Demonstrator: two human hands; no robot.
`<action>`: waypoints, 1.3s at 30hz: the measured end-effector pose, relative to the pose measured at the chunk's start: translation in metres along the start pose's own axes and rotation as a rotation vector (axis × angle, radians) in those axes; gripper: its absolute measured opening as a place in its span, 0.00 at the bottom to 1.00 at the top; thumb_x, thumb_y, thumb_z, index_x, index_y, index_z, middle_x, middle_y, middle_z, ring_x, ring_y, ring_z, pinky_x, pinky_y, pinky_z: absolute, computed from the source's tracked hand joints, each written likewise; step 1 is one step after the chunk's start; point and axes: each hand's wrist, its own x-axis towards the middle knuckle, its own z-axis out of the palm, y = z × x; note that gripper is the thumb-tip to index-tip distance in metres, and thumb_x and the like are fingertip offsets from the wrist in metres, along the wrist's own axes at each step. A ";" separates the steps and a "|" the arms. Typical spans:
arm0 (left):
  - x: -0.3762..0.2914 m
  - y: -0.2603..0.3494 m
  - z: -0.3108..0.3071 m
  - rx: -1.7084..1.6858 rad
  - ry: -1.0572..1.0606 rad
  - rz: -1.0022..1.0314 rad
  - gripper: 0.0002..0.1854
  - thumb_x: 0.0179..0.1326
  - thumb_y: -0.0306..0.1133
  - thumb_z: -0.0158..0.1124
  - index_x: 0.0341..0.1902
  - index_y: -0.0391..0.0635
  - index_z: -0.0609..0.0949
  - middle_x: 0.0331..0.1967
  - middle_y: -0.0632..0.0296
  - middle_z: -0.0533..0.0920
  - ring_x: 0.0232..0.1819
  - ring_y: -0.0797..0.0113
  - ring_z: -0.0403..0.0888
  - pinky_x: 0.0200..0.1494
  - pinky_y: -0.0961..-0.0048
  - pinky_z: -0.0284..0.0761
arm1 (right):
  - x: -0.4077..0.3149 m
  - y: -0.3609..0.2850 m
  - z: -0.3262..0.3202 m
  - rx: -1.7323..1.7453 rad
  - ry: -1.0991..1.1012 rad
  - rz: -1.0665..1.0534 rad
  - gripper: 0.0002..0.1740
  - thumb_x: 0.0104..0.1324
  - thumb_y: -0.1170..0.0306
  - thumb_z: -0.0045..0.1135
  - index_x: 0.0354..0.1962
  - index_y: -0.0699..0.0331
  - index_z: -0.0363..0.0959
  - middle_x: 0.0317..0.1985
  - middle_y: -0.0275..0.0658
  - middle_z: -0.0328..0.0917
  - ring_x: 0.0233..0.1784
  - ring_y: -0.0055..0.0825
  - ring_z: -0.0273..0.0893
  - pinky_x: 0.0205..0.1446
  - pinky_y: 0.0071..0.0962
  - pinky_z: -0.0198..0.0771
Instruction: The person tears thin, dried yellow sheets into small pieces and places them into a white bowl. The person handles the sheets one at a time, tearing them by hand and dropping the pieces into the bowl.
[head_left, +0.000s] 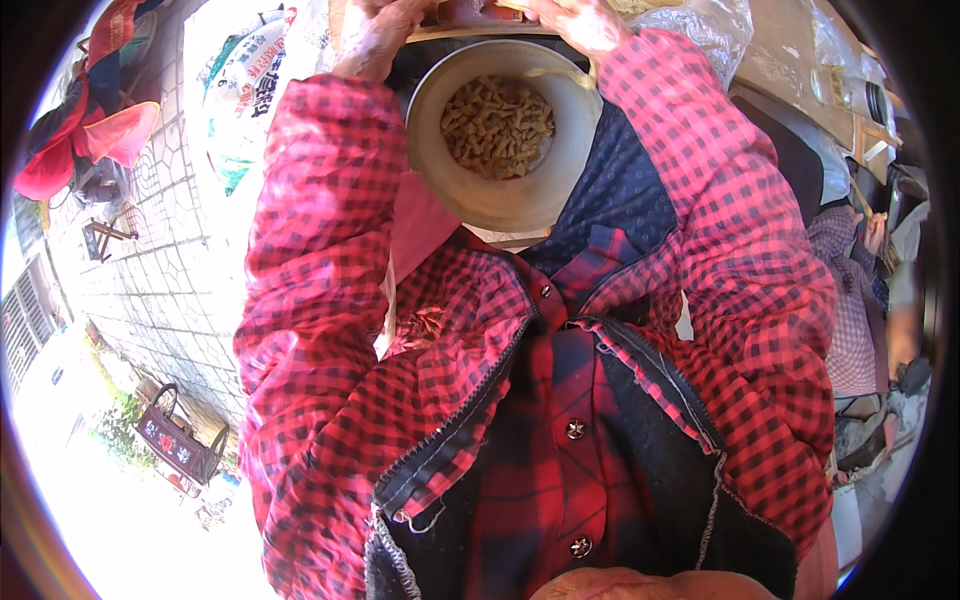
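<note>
My left hand (381, 31) is at the top edge of the view, its fingers partly cut off, beside a red object (476, 12) on a wooden edge. My right hand (581, 24) is on the other side of that object. Its fingertips are near a pale yellowish piece (513, 4), and whether they grip it is unclear. Below both hands, a wide metal basin (442, 169) sits before my lap. Many short, tan cut pieces (495, 127) lie in its bottom. A pale strip (559, 74) hangs across the basin's right rim, under my right wrist.
A white printed sack (251, 97) stands at the left. On the right, a clear plastic bag (709, 34) lies on a brown tabletop (780, 45), with a dark-lidded jar (874, 101) farther out. A person in checked cloth (847, 300) is at the right. A small folding stool (109, 236) stands on paving.
</note>
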 end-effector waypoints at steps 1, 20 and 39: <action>-0.010 0.004 -0.003 -0.019 0.010 -0.031 0.15 0.60 0.38 0.61 0.36 0.36 0.82 0.18 0.74 0.68 0.17 0.85 0.57 0.19 0.85 0.49 | -0.009 -0.004 0.001 0.375 0.053 0.096 0.16 0.69 0.65 0.42 0.27 0.64 0.73 0.32 0.42 0.80 0.31 0.29 0.75 0.32 0.29 0.67; -0.199 0.041 0.034 0.107 -0.348 0.118 0.10 0.62 0.29 0.60 0.44 0.35 0.79 0.32 0.58 0.81 0.35 0.73 0.79 0.38 0.77 0.74 | -0.069 -0.211 -0.057 0.976 -0.312 0.434 0.13 0.70 0.67 0.47 0.29 0.67 0.68 0.18 0.42 0.62 0.20 0.36 0.64 0.26 0.31 0.59; -0.222 0.057 -0.031 0.827 -0.186 0.391 0.10 0.51 0.20 0.64 0.39 0.35 0.79 0.36 0.52 0.80 0.38 0.57 0.79 0.42 0.68 0.74 | -0.048 -0.224 -0.008 0.965 -0.363 0.163 0.19 0.72 0.61 0.42 0.29 0.67 0.69 0.15 0.45 0.64 0.17 0.40 0.65 0.23 0.35 0.60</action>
